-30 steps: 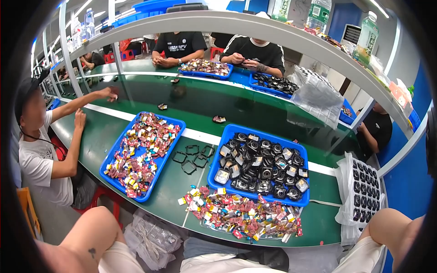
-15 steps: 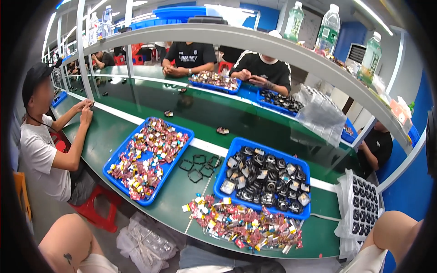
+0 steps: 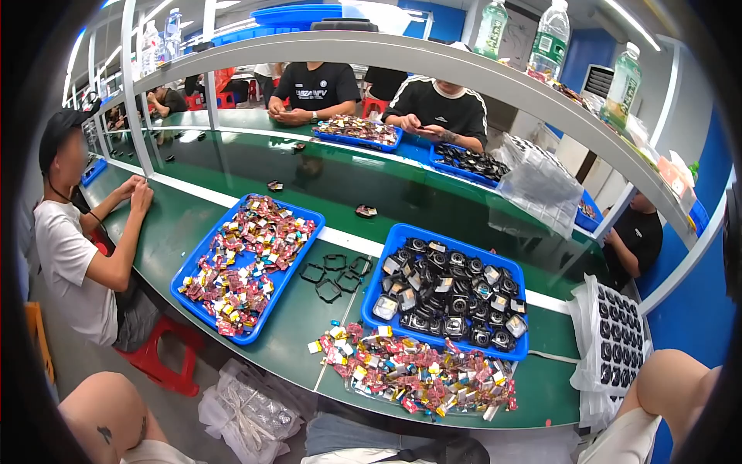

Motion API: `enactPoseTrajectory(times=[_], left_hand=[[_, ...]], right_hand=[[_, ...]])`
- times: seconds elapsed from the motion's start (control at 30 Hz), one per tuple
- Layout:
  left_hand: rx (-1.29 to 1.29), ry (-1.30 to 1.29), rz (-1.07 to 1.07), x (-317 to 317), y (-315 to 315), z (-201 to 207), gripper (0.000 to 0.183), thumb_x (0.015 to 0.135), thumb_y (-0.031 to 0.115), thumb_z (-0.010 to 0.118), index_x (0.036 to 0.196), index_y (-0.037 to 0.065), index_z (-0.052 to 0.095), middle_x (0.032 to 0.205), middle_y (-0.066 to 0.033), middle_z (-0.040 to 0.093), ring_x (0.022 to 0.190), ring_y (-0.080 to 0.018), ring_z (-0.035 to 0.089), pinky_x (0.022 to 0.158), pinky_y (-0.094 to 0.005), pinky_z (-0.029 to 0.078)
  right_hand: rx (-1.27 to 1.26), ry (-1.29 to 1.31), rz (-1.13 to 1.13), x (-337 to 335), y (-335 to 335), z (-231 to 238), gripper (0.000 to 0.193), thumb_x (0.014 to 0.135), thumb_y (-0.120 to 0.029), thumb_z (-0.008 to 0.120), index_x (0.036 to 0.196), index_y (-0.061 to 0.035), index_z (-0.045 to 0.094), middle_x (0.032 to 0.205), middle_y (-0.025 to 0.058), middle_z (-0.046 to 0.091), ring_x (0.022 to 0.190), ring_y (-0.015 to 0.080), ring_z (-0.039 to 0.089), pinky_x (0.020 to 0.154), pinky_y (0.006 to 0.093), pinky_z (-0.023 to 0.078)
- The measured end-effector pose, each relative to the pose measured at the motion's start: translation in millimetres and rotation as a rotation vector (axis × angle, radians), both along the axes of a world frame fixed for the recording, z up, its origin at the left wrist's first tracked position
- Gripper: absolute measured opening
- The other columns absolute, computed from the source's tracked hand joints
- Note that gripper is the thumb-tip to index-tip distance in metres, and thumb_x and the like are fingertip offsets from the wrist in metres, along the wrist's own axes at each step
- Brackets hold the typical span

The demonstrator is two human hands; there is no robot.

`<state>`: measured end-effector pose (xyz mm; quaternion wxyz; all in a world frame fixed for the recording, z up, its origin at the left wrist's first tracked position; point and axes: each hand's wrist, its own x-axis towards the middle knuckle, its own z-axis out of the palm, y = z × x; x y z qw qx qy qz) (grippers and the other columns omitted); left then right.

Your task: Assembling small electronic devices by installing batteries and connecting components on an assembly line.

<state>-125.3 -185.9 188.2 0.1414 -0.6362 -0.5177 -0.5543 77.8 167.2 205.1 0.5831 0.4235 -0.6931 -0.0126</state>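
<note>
Neither of my hands is in view. Only my bent left arm (image 3: 100, 406) and my bent right arm (image 3: 671, 390) show at the lower corners, with white sleeves. In front of me, a loose heap of small red circuit boards with white and yellow parts (image 3: 421, 371) lies on the green table (image 3: 340, 363). Just beyond it stands a blue tray (image 3: 522, 309) full of black, watch-like cases (image 3: 456, 305). Several thin black frames (image 3: 328, 290) lie left of that tray. Another blue tray (image 3: 311, 251), further left, holds more of the red boards (image 3: 263, 247).
A person in white (image 3: 77, 263) sits at the left, hands together. Opposite, two people in black work behind trays. Black parts sit in a white sheet tray (image 3: 614, 340) at the right. Bottles (image 3: 550, 42) stand on the overhead shelf (image 3: 433, 58); a red stool (image 3: 166, 356) is below left.
The view has shifted slightly, so the scene sits a little higher and further left. Small parts on the dark green strip have slid slightly left. My arms stay bent at the corners.
</note>
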Motion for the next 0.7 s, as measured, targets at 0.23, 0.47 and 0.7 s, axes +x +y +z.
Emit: enactPoseTrajectory(times=[0.23,0.47,0.7], left_hand=[[-0.068,-0.120,-0.140,16,6,1,0.020,0.086,0.018,0.064,0.097,0.024,0.049,0.083,-0.0074,0.057,0.071,-0.0192,0.049,0.062,-0.0275,0.038],[-0.146,-0.221,-0.322,23,24,7,0.014,0.085,0.014,0.066,0.088,0.022,0.055,0.081,-0.0097,0.059,0.068,-0.0203,0.052,0.060,-0.0278,0.039],[-0.107,0.042,0.106,-16,118,-50,0.027,0.070,-0.006,0.066,0.096,0.000,0.067,0.084,-0.0115,0.067,0.066,-0.0174,0.058,0.056,-0.0262,0.045]], right_hand=[[-0.072,-0.013,0.034,27,-3,-14,0.031,0.093,-0.038,0.051,0.097,-0.0067,0.048,0.078,0.0062,0.059,0.060,0.0129,0.056,0.051,0.0205,0.038],[-0.148,0.003,0.021,65,-12,-19,0.031,0.093,-0.036,0.052,0.088,-0.0063,0.053,0.078,0.0067,0.062,0.060,0.0130,0.059,0.051,0.0198,0.041],[-0.450,-0.150,0.107,33,-56,-19,0.011,0.086,-0.014,0.054,0.091,-0.0076,0.061,0.086,0.0059,0.062,0.073,0.0159,0.059,0.066,0.0267,0.041]])
